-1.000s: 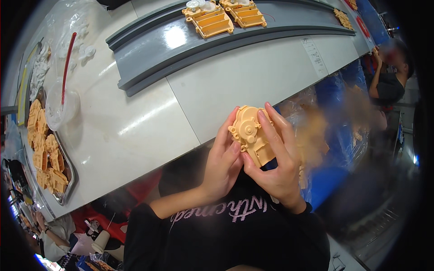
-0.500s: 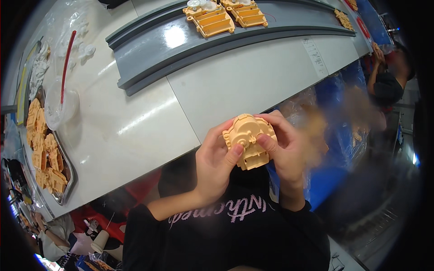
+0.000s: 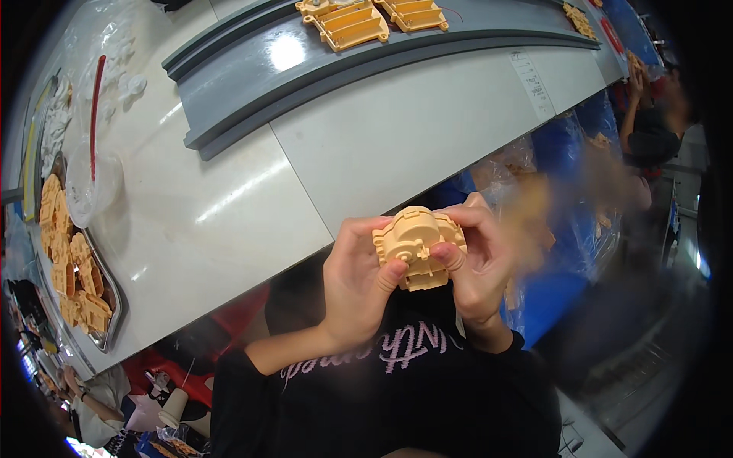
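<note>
Between both hands I hold a yellow-orange plastic housing [image 3: 418, 237], in front of my chest and just off the table's near edge. It has rounded bulges on its upper part and a small raised peg near its middle. My left hand [image 3: 357, 271] wraps the left side, thumb pressed on the lower left of the face. My right hand [image 3: 479, 259] grips the right side, its thumb on the face beside the peg. The fingers behind the housing are mostly hidden.
A grey conveyor track [image 3: 252, 65] crosses the white table [image 3: 229, 198], carrying yellow-orange housings [image 3: 347, 27]. At left stand a metal tray [image 3: 114, 305] of similar parts and a clear tub [image 3: 95, 191] with a red stick [image 3: 98, 114]. A co-worker [image 3: 653, 141] sits far right.
The housing has tipped slightly in my hands, so its lower part looks shorter. Both hands still grip it. The table and track have shifted a little up and left in view.
</note>
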{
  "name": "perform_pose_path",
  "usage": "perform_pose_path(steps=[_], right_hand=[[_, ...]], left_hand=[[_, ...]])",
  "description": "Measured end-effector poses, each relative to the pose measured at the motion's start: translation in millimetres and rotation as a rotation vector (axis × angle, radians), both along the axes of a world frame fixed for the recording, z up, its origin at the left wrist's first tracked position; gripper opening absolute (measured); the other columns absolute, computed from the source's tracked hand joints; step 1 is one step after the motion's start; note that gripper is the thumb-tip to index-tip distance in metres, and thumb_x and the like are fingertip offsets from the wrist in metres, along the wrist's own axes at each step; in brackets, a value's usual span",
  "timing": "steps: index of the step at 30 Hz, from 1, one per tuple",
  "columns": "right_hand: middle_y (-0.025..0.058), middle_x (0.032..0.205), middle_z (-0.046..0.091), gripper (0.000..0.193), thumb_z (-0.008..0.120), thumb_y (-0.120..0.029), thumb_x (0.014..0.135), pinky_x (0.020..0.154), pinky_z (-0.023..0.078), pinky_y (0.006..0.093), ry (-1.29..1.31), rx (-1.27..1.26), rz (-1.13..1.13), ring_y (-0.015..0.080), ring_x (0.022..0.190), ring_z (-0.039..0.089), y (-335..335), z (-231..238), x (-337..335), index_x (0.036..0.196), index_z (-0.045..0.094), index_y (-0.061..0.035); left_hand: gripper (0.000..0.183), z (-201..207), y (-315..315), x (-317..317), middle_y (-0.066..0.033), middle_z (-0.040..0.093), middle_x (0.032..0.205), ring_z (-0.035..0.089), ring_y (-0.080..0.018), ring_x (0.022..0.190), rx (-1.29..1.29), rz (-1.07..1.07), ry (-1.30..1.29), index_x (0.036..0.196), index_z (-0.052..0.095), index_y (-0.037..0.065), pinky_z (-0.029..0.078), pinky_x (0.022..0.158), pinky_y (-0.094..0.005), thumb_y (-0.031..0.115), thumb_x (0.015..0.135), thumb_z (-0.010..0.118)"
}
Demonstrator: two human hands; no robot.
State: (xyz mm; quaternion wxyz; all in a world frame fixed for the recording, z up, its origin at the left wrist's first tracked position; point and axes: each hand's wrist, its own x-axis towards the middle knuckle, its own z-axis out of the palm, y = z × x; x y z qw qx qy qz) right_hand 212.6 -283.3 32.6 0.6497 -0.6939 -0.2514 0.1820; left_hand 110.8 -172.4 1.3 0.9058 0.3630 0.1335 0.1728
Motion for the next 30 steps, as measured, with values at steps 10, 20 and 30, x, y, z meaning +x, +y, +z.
perform_pose_path(steps=[10,20,30], right_hand=[[0.0107,0.093,0.053,0.028,0.074,-0.005,0.079,0.073,0.042,0.0236,-0.041,0.050,0.031,0.0132,0.080,0.049,3,-2,-7,0.101,0.059,0.0066],[0.0121,0.091,0.053,0.033,0.073,-0.021,0.082,0.076,0.043,0.0286,-0.030,0.042,-0.011,0.0192,0.083,0.054,8,1,-13,0.097,0.057,0.0039],[0.0137,0.100,0.056,0.036,0.071,-0.025,0.084,0.080,0.043,0.0280,0.063,0.249,0.025,0.0182,0.092,0.053,10,-26,-6,0.103,0.058,0.0025]], left_hand=[[0.045,0,7,-9,-0.0156,0.055,0.120,0.055,-0.0218,0.111,0.047,0.025,-0.033,0.122,0.043,-0.002,0.045,0.096,-0.0344,0.009,0.086,0.068],[0.045,2,6,-12,-0.0196,0.056,0.122,0.055,-0.0236,0.113,0.172,0.077,0.020,0.117,0.047,-0.004,0.043,0.098,-0.0367,0.007,0.082,0.073],[0.054,5,8,-4,-0.0195,0.055,0.124,0.055,-0.0270,0.115,0.278,0.112,-0.080,0.120,0.049,-0.004,0.043,0.099,-0.0375,-0.004,0.074,0.076]])
